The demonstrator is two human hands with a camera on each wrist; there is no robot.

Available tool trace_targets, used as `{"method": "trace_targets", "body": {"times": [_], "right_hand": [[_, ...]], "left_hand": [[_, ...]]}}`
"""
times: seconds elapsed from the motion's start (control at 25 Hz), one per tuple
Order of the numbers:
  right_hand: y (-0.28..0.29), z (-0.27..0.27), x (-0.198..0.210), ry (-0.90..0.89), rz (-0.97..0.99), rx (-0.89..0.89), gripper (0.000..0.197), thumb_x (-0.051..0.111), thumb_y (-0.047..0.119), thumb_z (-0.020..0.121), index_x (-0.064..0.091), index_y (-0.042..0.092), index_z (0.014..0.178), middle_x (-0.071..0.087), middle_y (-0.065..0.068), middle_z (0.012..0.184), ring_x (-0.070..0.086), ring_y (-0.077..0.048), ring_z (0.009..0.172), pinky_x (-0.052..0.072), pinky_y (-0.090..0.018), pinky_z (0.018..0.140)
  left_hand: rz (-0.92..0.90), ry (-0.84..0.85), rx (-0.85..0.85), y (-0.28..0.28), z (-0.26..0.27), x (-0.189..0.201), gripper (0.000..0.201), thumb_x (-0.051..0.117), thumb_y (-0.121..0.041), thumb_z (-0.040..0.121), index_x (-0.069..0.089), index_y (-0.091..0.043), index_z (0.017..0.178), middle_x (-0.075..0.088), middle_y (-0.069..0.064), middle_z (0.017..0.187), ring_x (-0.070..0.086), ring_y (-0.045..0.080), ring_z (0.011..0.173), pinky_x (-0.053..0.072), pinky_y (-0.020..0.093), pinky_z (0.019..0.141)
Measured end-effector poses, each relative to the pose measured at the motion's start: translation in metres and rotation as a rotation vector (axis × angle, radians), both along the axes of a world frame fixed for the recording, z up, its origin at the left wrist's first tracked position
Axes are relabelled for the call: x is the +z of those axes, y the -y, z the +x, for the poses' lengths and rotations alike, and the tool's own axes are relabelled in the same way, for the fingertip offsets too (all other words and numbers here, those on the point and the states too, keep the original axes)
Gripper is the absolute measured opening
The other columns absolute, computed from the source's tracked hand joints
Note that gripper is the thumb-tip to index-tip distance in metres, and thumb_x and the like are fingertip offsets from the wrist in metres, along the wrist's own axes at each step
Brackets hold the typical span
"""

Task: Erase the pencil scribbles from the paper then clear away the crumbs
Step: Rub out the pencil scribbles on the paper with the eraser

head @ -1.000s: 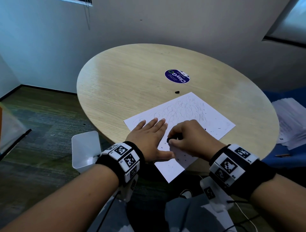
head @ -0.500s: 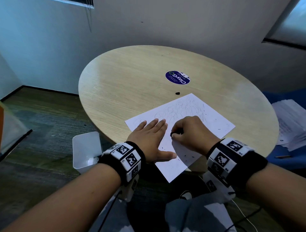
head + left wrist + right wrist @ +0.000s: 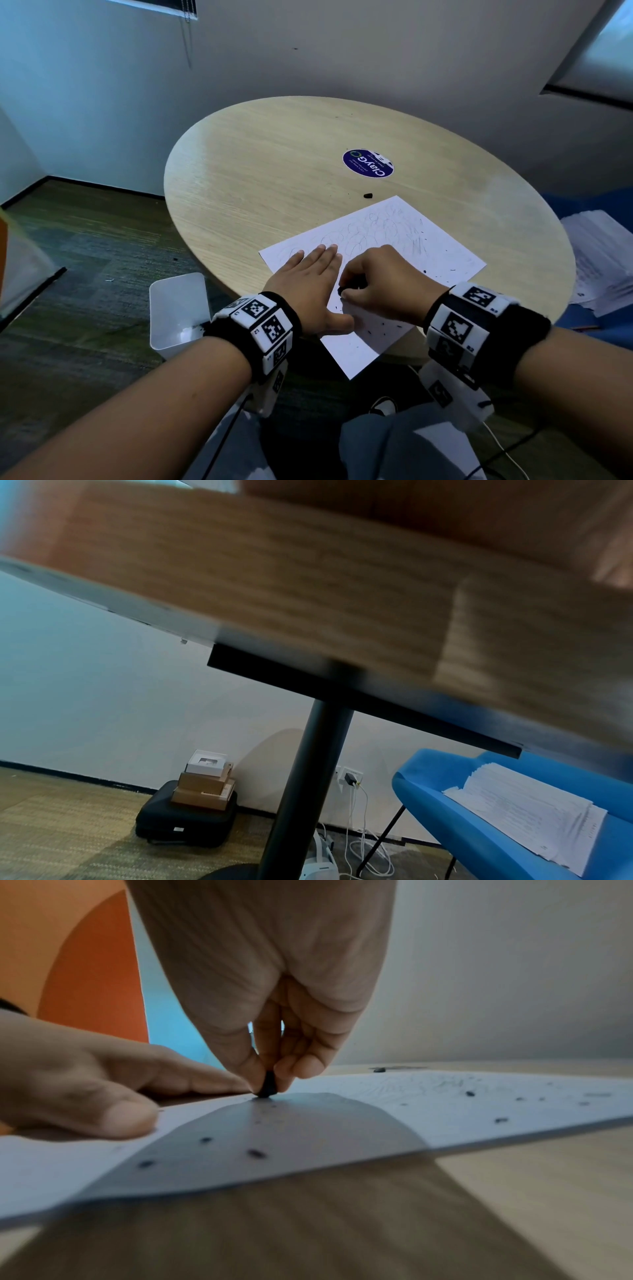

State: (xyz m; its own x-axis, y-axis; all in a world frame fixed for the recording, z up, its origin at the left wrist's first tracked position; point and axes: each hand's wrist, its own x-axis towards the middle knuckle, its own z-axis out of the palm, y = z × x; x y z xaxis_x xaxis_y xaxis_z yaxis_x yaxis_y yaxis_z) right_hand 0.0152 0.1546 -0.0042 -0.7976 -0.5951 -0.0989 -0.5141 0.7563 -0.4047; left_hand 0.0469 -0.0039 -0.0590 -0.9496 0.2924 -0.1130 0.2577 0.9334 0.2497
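Observation:
A white paper (image 3: 442,253) with faint pencil scribbles (image 3: 376,229) lies at the near edge of the round wooden table (image 3: 274,178), one corner hanging over the rim. My left hand (image 3: 308,284) lies flat on the paper's left part, fingers straight, thumb out. My right hand (image 3: 373,284) pinches a small black eraser (image 3: 342,291) between thumb and fingertips, its tip pressed on the sheet (image 3: 342,1137), as the right wrist view shows at the eraser (image 3: 268,1087). Dark crumbs (image 3: 383,329) dot the paper near my hands; crumbs (image 3: 255,1153) also show close up.
A small black bit (image 3: 368,196) lies on the table beyond the paper, near a round blue sticker (image 3: 368,163). A white bin (image 3: 178,308) stands on the floor left of the table. A stack of papers (image 3: 603,260) rests on a blue chair (image 3: 479,831) to the right.
My right hand has rubbed the eraser back and forth: away over the scribbles, then back toward me beside the left hand. The left hand stays pressed on the paper.

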Motion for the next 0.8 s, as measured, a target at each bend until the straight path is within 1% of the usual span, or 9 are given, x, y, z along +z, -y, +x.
{"method": "trace_targets", "body": {"times": [0.12, 0.2, 0.28, 0.32, 0.44, 0.48, 0.6, 0.68, 0.8], "right_hand": [[-0.004, -0.013, 0.002, -0.054, 0.01, -0.076, 0.014, 0.063, 0.015, 0.082, 0.076, 0.018, 0.082, 0.073, 0.007, 0.078, 0.064, -0.005, 0.077, 0.051, -0.022, 0.071], [-0.003, -0.012, 0.0, -0.059, 0.001, -0.077, 0.014, 0.061, 0.014, 0.081, 0.075, 0.015, 0.081, 0.072, 0.004, 0.077, 0.065, -0.009, 0.077, 0.053, -0.027, 0.072], [0.001, -0.002, -0.003, 0.0, -0.01, -0.003, 0.012, 0.061, 0.013, 0.077, 0.072, 0.009, 0.078, 0.071, -0.004, 0.073, 0.065, -0.016, 0.073, 0.055, -0.036, 0.071], [0.001, 0.001, -0.003, 0.027, -0.011, 0.018, 0.012, 0.061, 0.013, 0.077, 0.072, 0.008, 0.077, 0.071, -0.005, 0.073, 0.065, -0.017, 0.073, 0.054, -0.036, 0.07], [-0.005, -0.012, 0.002, -0.029, 0.011, -0.057, 0.013, 0.063, 0.015, 0.081, 0.076, 0.017, 0.081, 0.073, 0.005, 0.077, 0.064, -0.006, 0.075, 0.052, -0.023, 0.07], [-0.006, -0.014, 0.003, -0.059, 0.014, -0.074, 0.014, 0.063, 0.015, 0.082, 0.077, 0.018, 0.081, 0.073, 0.007, 0.078, 0.063, -0.005, 0.076, 0.051, -0.021, 0.07], [-0.003, -0.004, 0.0, -0.028, 0.004, -0.01, 0.012, 0.063, 0.015, 0.078, 0.075, 0.018, 0.077, 0.072, 0.006, 0.072, 0.064, -0.005, 0.071, 0.053, -0.025, 0.068], [-0.001, 0.002, 0.0, 0.026, 0.001, 0.028, 0.011, 0.064, 0.015, 0.077, 0.075, 0.018, 0.077, 0.071, 0.006, 0.071, 0.063, -0.004, 0.07, 0.052, -0.023, 0.066], [-0.006, -0.008, 0.002, -0.014, -0.003, -0.05, 0.013, 0.064, 0.015, 0.08, 0.077, 0.02, 0.081, 0.072, 0.009, 0.077, 0.063, -0.002, 0.075, 0.049, -0.019, 0.069]], "left_hand": [[-0.011, 0.007, -0.002, -0.001, 0.0, 0.001, 0.116, 0.041, -0.085, 0.078, -0.006, -0.015, 0.158, -0.016, -0.004, 0.165, -0.018, 0.008, 0.149, -0.009, 0.036, 0.122], [-0.01, 0.009, -0.003, -0.001, 0.0, 0.0, 0.116, 0.042, -0.084, 0.078, -0.007, -0.016, 0.158, -0.016, -0.004, 0.165, -0.018, 0.008, 0.149, -0.01, 0.036, 0.122], [0.002, 0.003, 0.0, 0.0, 0.0, -0.001, 0.114, 0.048, -0.078, 0.079, -0.005, -0.017, 0.158, -0.015, -0.003, 0.165, -0.017, 0.008, 0.15, -0.009, 0.036, 0.122], [0.003, 0.002, 0.001, 0.0, 0.0, -0.001, 0.113, 0.049, -0.076, 0.079, -0.005, -0.017, 0.158, -0.015, -0.003, 0.165, -0.016, 0.008, 0.15, -0.009, 0.036, 0.122], [-0.012, 0.005, -0.005, 0.0, 0.001, 0.0, 0.115, 0.042, -0.083, 0.079, -0.007, -0.016, 0.158, -0.016, -0.004, 0.165, -0.018, 0.008, 0.149, -0.009, 0.036, 0.122], [-0.013, 0.009, -0.006, -0.001, 0.001, 0.001, 0.116, 0.04, -0.085, 0.078, -0.007, -0.016, 0.158, -0.017, -0.004, 0.164, -0.018, 0.009, 0.149, -0.01, 0.036, 0.122], [-0.007, 0.01, -0.002, 0.0, 0.001, 0.001, 0.114, 0.046, -0.08, 0.079, -0.006, -0.016, 0.158, -0.016, -0.004, 0.165, -0.018, 0.008, 0.149, -0.01, 0.036, 0.122], [-0.004, 0.013, 0.0, 0.0, 0.001, 0.0, 0.113, 0.049, -0.076, 0.079, -0.006, -0.017, 0.158, -0.016, -0.003, 0.165, -0.018, 0.008, 0.149, -0.009, 0.036, 0.122], [-0.014, 0.021, -0.013, 0.0, 0.0, 0.002, 0.117, 0.043, -0.084, 0.078, -0.007, -0.015, 0.158, -0.017, -0.003, 0.164, -0.019, 0.009, 0.149, -0.009, 0.037, 0.122]]}}
